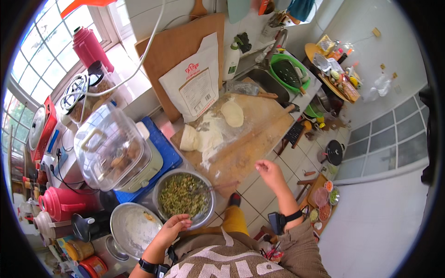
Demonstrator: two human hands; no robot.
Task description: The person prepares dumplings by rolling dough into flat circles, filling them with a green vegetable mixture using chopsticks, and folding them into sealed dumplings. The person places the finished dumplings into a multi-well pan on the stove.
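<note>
**Two hands at the bench edge, one on the filling bowl**

Two open hands, as I read it from the head view. My left hand (174,225) rests with loosely spread fingers on the near rim of the steel bowl (184,194), which sits at the near edge of the bench, just right of the floured metal pan (134,228). It touches the rim but does not clasp it. My right hand (270,172) hangs free past the near corner of the wooden board (250,139), fingers relaxed, gripping nothing.

The bowl is filled with chopped green filling (183,193), so I judge it fairly heavy and its smooth rim likely slippery; a hold on opposite sides of the rim would be steadiest. A utensil handle (225,186) pokes out over its right side.

On the board, the dough lump (189,138) near the left edge and the flattened dough round (232,113) toward the far edge look soft, floury and easy to deform; I would lift them from underneath.
</note>
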